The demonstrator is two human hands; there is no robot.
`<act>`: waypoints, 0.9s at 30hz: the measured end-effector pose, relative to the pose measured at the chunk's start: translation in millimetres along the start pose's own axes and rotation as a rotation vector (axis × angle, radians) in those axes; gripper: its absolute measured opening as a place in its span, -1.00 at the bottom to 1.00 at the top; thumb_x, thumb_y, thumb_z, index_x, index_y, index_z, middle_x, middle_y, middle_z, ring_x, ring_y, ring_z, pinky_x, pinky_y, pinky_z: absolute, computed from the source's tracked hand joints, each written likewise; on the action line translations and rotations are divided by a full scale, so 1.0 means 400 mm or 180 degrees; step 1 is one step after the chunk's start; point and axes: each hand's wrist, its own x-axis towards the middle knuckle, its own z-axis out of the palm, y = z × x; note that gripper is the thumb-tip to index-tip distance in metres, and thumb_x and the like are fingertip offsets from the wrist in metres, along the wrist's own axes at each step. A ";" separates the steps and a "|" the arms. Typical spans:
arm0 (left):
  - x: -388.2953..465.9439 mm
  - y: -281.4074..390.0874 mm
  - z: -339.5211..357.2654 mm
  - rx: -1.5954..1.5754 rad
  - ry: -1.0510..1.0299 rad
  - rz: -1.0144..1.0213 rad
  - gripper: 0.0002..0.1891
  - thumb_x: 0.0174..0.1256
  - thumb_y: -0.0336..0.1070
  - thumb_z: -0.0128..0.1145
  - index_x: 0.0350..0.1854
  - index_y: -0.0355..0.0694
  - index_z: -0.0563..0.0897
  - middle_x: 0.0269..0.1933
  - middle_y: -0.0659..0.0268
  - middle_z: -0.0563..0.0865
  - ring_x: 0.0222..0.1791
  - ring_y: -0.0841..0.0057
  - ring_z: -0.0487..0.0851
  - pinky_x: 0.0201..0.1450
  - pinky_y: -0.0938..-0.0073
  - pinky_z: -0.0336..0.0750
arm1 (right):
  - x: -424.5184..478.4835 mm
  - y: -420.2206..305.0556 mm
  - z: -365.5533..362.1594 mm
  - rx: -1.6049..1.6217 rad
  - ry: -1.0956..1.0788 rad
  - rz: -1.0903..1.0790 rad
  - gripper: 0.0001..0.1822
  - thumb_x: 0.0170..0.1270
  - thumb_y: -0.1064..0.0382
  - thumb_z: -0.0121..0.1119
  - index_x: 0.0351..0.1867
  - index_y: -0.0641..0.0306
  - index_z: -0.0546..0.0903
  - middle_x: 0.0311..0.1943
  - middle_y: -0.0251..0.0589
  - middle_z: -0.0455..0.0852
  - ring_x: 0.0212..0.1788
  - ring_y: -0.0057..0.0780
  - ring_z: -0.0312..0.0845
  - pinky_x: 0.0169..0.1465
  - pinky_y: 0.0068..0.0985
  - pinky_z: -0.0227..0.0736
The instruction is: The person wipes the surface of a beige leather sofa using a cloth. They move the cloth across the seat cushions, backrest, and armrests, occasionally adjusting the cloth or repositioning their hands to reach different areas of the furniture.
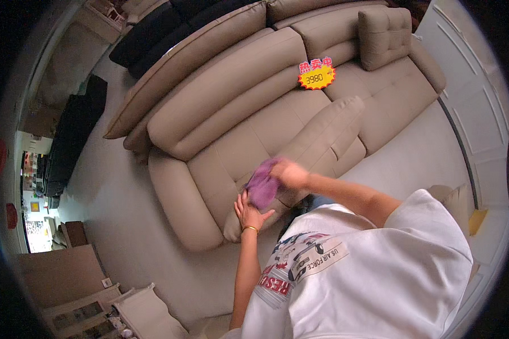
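My right hand (292, 172), slightly blurred, grips a purple cloth (264, 188) that is bunched up. Under the cloth lies a long beige back cushion (322, 132), set slantwise along the front of the sofa seat. My left hand (251, 215) rests on the near end of this cushion with its fingers spread and holds nothing. Its fingertips are close beside the cloth; whether they touch it I cannot tell. A thin gold-coloured bracelet (250, 229) circles the left wrist. Behind the cushion is the bare seat (233, 144) of the beige upholstered sofa.
The sofa's rounded armrest (180, 203) stands to the left. A tufted cushion (385, 38) leans at the far right end, and a yellow sign (317, 78) with writing sits by the backrest. White panelling (471, 97) borders the right. A white chair (146, 311) is at lower left.
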 end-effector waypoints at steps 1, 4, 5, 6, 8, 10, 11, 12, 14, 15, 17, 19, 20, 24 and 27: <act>-0.002 0.006 -0.016 -0.0030 0.0014 -0.0012 0.31 -0.22 0.37 0.52 0.61 -0.09 0.10 0.61 0.20 0.15 0.58 0.08 0.09 0.61 -0.07 -0.12 | -0.038 0.068 -0.048 -0.0230 0.0266 0.0331 -0.68 0.12 0.40 0.16 -0.04 0.21 0.64 -0.07 -0.05 0.73 0.04 -0.03 0.65 0.19 -0.21 0.54; -0.017 0.014 -0.047 -0.0196 0.0068 -0.0024 0.29 -0.22 0.35 0.52 0.62 0.01 0.10 0.61 0.19 0.14 0.59 0.07 0.09 0.59 -0.09 -0.06 | -0.178 0.332 -0.251 -0.0998 0.0291 0.1422 -0.72 0.20 0.39 0.12 -0.04 0.16 0.63 -0.14 -0.04 0.72 -0.07 -0.04 0.68 0.00 -0.18 0.62; -0.024 0.014 -0.053 -0.0157 0.0062 -0.0082 0.25 -0.18 0.35 0.50 0.61 0.03 0.12 0.62 0.18 0.14 0.58 0.04 0.08 0.58 -0.13 -0.07 | -0.232 0.437 -0.318 -0.1329 0.0298 0.1961 -0.74 0.23 0.38 0.10 -0.05 0.15 0.63 -0.19 -0.04 0.72 -0.10 -0.07 0.69 -0.06 -0.17 0.62; -0.021 0.025 -0.063 -0.0139 0.0066 -0.0084 0.22 -0.15 0.36 0.48 0.61 0.06 0.14 0.62 0.17 0.13 0.58 0.01 0.08 0.58 -0.17 -0.08 | -0.349 0.564 -0.378 -0.1549 0.1315 0.1390 -0.71 0.21 0.39 0.11 -0.03 0.15 0.63 -0.19 -0.03 0.72 -0.09 -0.09 0.69 -0.07 -0.20 0.62; -0.060 0.002 -0.058 0.0058 0.0300 -0.0530 0.11 -0.03 0.34 0.43 0.59 0.10 0.19 0.62 0.13 0.13 0.58 -0.04 0.08 0.56 -0.24 -0.11 | -0.363 0.561 -0.484 -0.2056 0.1634 0.1849 -0.73 0.19 0.39 0.12 -0.07 0.18 0.64 -0.19 -0.06 0.73 -0.11 -0.08 0.69 -0.08 -0.21 0.60; -0.124 -0.027 -0.035 0.0312 0.0793 -0.1071 -0.04 0.13 0.29 0.35 0.57 0.10 0.25 0.61 0.07 0.14 0.57 -0.09 0.09 0.55 -0.29 -0.15 | -0.351 0.532 -0.503 -0.2364 0.2091 0.1566 -0.73 0.14 0.43 0.10 -0.11 0.22 0.65 -0.20 -0.06 0.73 -0.08 -0.02 0.66 0.02 -0.20 0.55; -0.134 -0.053 -0.011 0.0056 0.0855 -0.1484 -0.12 0.20 0.27 0.29 0.55 0.09 0.28 0.60 0.07 0.17 0.56 -0.09 0.10 0.54 -0.31 -0.16 | -0.331 0.501 -0.483 -0.2072 0.2102 0.1634 -0.73 0.10 0.46 0.07 -0.15 0.26 0.65 -0.20 -0.04 0.72 -0.05 0.02 0.63 0.10 -0.21 0.50; -0.156 -0.089 0.033 -0.0200 0.0917 -0.1934 -0.20 0.28 0.24 0.23 0.53 0.08 0.32 0.59 0.06 0.19 0.55 -0.10 0.11 0.54 -0.33 -0.17 | -0.304 0.470 -0.459 -0.1749 0.2085 0.1672 -0.73 0.06 0.49 0.05 -0.19 0.29 0.65 -0.20 -0.02 0.71 -0.02 0.07 0.60 0.19 -0.22 0.45; -0.153 -0.088 0.059 -0.0350 0.0921 -0.2267 -0.38 0.44 0.20 0.04 0.48 0.08 0.40 0.53 0.09 0.31 0.50 -0.08 0.19 0.54 -0.29 -0.16 | -0.290 0.439 -0.305 0.0387 0.1930 0.1592 -0.79 0.14 0.41 0.12 -0.20 0.25 0.68 -0.18 -0.07 0.74 -0.14 -0.02 0.67 -0.08 -0.20 0.55; -0.131 -0.077 0.047 -0.0375 0.0953 -0.2206 -0.40 0.46 0.19 0.02 0.46 0.08 0.43 0.51 0.13 0.35 0.50 -0.05 0.20 0.53 -0.28 -0.14 | -0.293 0.404 -0.182 -0.0062 0.1727 0.1412 -0.70 0.16 0.40 0.11 -0.05 0.21 0.66 -0.01 -0.08 0.70 0.05 -0.04 0.58 0.12 -0.14 0.42; -0.122 -0.070 0.045 -0.0410 0.0984 -0.2181 -0.44 0.49 0.18 -0.02 0.43 0.08 0.47 0.48 0.22 0.42 0.49 0.00 0.22 0.50 -0.26 -0.08 | -0.237 0.228 -0.005 -0.0176 0.1139 0.1107 -0.52 0.19 0.37 0.10 0.20 0.14 0.60 0.26 -0.08 0.58 0.33 -0.05 0.41 0.40 -0.05 0.17; -0.152 -0.117 0.073 -0.0699 0.1054 -0.2183 -0.49 0.54 0.15 -0.10 0.40 0.09 0.52 0.46 0.30 0.46 0.47 0.08 0.28 0.48 -0.20 -0.03 | -0.117 -0.043 0.019 0.0564 0.0340 0.0616 -0.40 0.21 0.33 0.09 0.35 0.08 0.54 0.41 -0.10 0.46 0.46 -0.07 0.28 0.51 0.05 -0.02; -0.138 -0.142 0.073 -0.0864 0.1121 -0.2074 -0.51 0.56 0.13 -0.14 0.38 0.09 0.54 0.45 0.34 0.49 0.46 0.12 0.30 0.48 -0.16 0.00 | -0.074 -0.103 0.063 0.0840 0.0032 0.0470 -0.38 0.21 0.31 0.09 0.38 0.05 0.51 0.45 -0.13 0.41 0.52 -0.10 0.20 0.53 0.10 -0.07; -0.141 -0.228 0.108 -0.2130 0.1507 -0.1831 -0.49 0.65 0.08 -0.29 0.38 -0.04 0.55 0.44 0.27 0.51 0.40 0.17 0.43 0.50 0.14 0.11 | 0.065 -0.344 0.121 0.0272 -0.0759 -0.1255 -0.31 0.26 0.23 0.10 0.49 -0.23 0.38 0.54 -0.20 0.26 0.56 -0.16 0.12 0.52 0.23 -0.09; -0.124 -0.198 0.089 -0.2481 0.1695 -0.1661 -0.46 0.66 0.08 -0.29 0.38 -0.15 0.53 0.41 0.20 0.53 0.42 0.21 0.43 0.50 0.21 0.17 | 0.081 -0.367 0.108 -0.0220 -0.1270 -0.1863 -0.41 0.27 0.18 0.12 0.39 -0.23 0.49 0.51 -0.28 0.32 0.56 -0.26 0.13 0.50 0.20 -0.03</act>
